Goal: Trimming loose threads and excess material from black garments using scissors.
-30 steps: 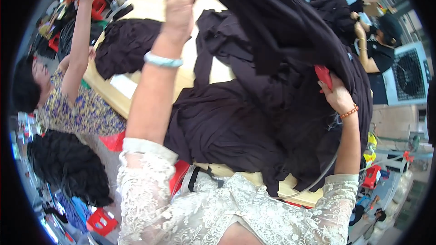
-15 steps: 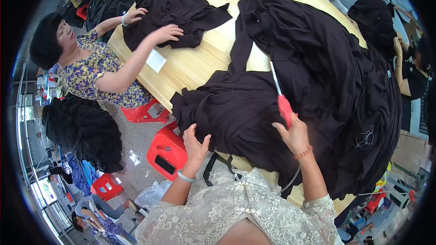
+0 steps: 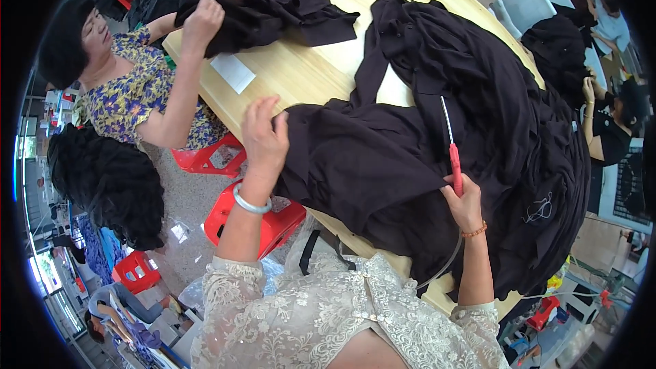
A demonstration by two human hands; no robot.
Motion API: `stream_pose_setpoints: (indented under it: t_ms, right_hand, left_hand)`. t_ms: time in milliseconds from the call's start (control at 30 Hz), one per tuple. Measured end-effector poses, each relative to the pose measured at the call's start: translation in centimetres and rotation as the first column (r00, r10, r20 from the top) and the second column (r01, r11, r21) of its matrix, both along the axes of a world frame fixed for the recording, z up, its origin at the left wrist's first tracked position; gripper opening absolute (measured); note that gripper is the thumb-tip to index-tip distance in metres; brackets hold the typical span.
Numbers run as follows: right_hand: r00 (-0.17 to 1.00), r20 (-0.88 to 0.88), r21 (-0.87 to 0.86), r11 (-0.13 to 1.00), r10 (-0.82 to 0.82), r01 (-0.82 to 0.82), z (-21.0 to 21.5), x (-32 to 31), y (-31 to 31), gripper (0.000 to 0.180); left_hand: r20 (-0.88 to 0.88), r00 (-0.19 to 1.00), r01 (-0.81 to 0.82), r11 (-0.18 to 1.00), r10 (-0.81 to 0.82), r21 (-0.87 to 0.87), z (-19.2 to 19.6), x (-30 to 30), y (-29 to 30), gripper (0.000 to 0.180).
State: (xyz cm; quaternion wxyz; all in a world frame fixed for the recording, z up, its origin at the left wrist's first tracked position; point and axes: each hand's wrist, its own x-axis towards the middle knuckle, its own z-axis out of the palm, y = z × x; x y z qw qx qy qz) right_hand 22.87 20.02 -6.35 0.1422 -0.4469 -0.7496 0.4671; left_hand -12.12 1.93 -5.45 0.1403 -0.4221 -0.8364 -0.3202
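A red-handled tool (image 3: 455, 158) with a long thin metal rod is gripped in my right hand (image 3: 465, 205), its rod pointing away from me over the black cloth. A thin grey hose (image 3: 445, 264) runs down from beneath that hand. Next to my right thumb a corner of the black garment (image 3: 355, 157) comes to a point; whether the thumb pinches it, I cannot tell. My left hand (image 3: 265, 138) is raised at the garment's left edge, fingers apart and nothing visible in them. A large heap of black garments (image 3: 499, 96) covers the table's right side.
Across the wooden table (image 3: 321, 72), a person at the left handles another black garment (image 3: 273, 14) near a white paper (image 3: 233, 73). Red stools (image 3: 273, 229) stand below the left edge, beside a dark cloth pile (image 3: 106, 188). Another person works at far right.
My left hand has moved up and left along the garment. My right hand has shifted slightly right and down with the tool, and the cloth between them is spread flatter. The other person's garment has shifted.
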Motion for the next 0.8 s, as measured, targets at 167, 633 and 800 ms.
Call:
stream_pose_setpoints:
  t_ms: [167, 633, 800]
  right_hand:
    - [0.994, 0.096, 0.034, 0.998, -0.060, 0.058, -0.8, 2.5, -1.8, 0.013]
    - [0.951, 0.212, 0.366, 0.920, -0.227, 0.138, 4.4, 7.6, 3.4, 0.013]
    - [0.933, 0.155, 0.380, 0.891, -0.326, 0.248, 3.5, 6.2, -0.3, 0.027]
  left_hand:
    - [0.295, 0.955, 0.093, 0.970, -0.022, -0.226, -4.3, 6.0, -3.9, 0.065]
    - [0.283, 0.915, 0.316, 0.947, -0.288, -0.057, -3.0, 6.3, -4.9, 0.058]
    - [0.248, 0.815, 0.568, 0.808, -0.524, -0.158, -3.7, 5.8, -1.6, 0.067]
